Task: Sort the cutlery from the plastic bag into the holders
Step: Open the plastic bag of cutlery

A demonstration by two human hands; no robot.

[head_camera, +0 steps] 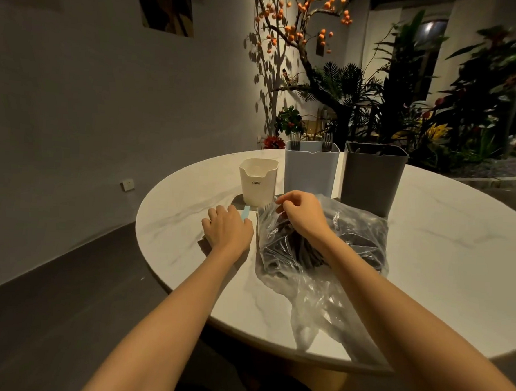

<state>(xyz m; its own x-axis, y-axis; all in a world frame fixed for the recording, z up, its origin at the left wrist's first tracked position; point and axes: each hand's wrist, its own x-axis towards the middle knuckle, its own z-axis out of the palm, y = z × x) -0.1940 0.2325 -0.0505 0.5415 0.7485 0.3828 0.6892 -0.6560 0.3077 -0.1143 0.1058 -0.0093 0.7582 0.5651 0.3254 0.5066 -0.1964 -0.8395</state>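
- A round white table point(443, 252) with grey marbling fills the middle of the room, and everything being handled sits on it.
- Behind it stands a bank of green plants point(437, 100), with a bare tree point(294, 31) hung with small orange fruit against the wall.
- A clear plastic bag point(331, 260) lies crumpled on the table in front of the person, its loose end trailing toward the near edge; a dark bundle of cutlery point(301, 252) shows through the plastic, still inside the bag.
- Three holders stand in a row at the far side of the bag. The dark grey holder point(369, 181) is on the right, its base just behind the bag.
- The pale blue holder point(309, 171) is beside it in the middle, with fork tines point(326, 140) poking above its rim.
- The small cream holder point(257, 180) is on the left, lower than the other two, with small lettering on its front.
- The right hand point(301, 211) is at the top of the bag, fingers curled and pinching the plastic at its far left corner.
- The left hand point(227, 229) lies palm-down on the table, apart from the right and left of the bag, fingers bent over a pale blue handle point(245, 213) that sticks out toward the cream holder; I cannot tell whether it grips it or only rests on it.
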